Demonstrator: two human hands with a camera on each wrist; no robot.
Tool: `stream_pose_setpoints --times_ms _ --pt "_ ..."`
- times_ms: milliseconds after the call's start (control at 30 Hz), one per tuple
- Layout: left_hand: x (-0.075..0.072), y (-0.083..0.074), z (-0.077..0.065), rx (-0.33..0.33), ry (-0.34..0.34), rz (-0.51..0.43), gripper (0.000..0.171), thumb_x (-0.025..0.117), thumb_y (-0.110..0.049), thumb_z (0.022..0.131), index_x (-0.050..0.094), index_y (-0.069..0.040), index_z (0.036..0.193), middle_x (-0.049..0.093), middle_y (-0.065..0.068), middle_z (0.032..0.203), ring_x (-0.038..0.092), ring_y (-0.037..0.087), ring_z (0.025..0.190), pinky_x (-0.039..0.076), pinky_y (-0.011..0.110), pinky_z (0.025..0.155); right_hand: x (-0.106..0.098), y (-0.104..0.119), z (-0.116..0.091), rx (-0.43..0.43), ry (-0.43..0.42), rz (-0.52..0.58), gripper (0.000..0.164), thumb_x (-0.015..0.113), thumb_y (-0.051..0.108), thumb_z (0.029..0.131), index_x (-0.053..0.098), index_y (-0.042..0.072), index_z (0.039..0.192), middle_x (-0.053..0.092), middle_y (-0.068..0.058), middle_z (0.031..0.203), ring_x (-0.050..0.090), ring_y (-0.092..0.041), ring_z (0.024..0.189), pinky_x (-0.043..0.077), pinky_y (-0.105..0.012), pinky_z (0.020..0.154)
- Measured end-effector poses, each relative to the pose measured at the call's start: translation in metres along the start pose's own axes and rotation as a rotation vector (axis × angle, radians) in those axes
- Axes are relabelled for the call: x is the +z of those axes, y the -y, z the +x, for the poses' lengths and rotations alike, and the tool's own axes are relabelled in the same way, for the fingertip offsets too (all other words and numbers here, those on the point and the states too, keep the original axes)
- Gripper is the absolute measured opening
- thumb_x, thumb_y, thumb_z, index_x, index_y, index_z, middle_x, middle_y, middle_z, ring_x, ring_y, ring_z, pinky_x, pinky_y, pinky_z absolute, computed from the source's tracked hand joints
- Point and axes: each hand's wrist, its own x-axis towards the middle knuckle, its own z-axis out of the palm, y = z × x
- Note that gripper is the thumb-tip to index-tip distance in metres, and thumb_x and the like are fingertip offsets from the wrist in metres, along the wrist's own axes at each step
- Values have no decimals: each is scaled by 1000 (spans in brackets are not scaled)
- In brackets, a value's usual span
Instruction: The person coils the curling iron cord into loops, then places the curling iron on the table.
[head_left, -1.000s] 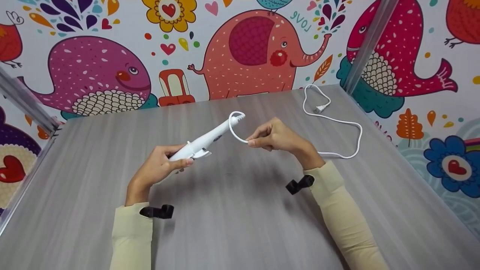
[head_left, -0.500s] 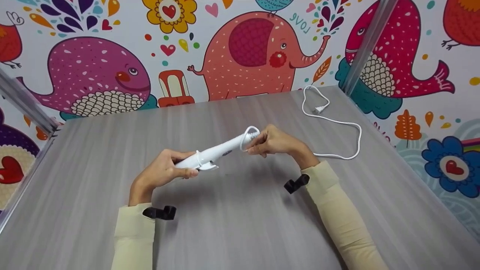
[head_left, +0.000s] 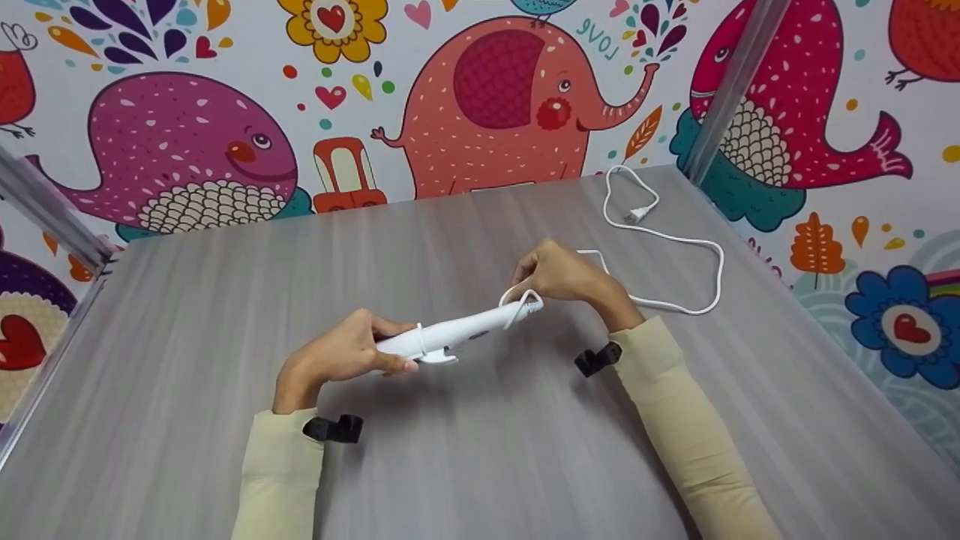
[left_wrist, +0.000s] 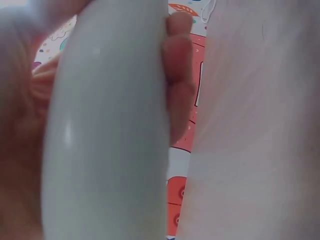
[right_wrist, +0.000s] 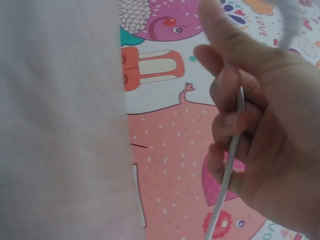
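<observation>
Lower and flatter than in the earlier frames, the curling iron [head_left: 465, 332] had come down toward the person, and the right hand [head_left: 559, 271] had passed from beside its corded end to just beyond it.

In the head view, the curling iron was held above the table [head_left: 450, 450], its ribbed strain relief [head_left: 534, 306] slightly raised. At the curling iron's left end, the left hand [head_left: 345, 351] gripped the body, thumb near the clip lever [head_left: 438, 357]. Past its right end, the right hand held the power cord [head_left: 722, 274], part of which looped over the tail. More cord lay on the table to the curling iron's right, with the plug [head_left: 639, 214] farther off behind it.

In the left wrist view, the left hand was wrapped round the thick pale body, fingertips [left_wrist: 178, 55] showing along one side.

In the right wrist view, the cord ran through the right hand's curled fingers, with the strain relief blurred above.

A hard pull could have kinked the cord where it left the curling iron; a loosened right hand could have let the loop spring off the tail.
</observation>
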Motion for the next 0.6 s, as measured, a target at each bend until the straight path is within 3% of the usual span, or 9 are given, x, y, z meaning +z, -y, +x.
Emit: stream_pose_setpoints --times_ms 167,333,467,600 --pt "4 -3 2 -14 -5 22 53 83 -26 82 68 -4 127 65 16 134 61 25 101 49 33 77 -6 3 -3 -9 -21 -16 16 89 32 74 82 18 79 76 3 74 61 -13 72 47 -26 61" --pt "6 -5 4 -40 -18 50 55 84 -26 80 67 -5 128 64 14 136 60 24 103 49 34 82 -11 3 -7 -25 -31 -23 14 88 29 76 82 17 79 76 2 74 59 -14 72 45 -27 60" --pt "6 -5 4 -84 -36 86 57 84 -28 80 67 -5 129 64 11 137 58 22 102 45 35 85 -12 12 -13 -48 -66 -133 13 85 27 80 82 15 83 76 1 77 58 -14 68 44 -27 59" --pt "5 -5 5 -117 -66 105 60 84 -30 81 65 -3 132 67 11 132 56 21 96 43 33 80 -8 29 -20 -69 -137 -292 17 80 27 85 82 12 91 78 -2 82 61 -16 68 45 -28 60"
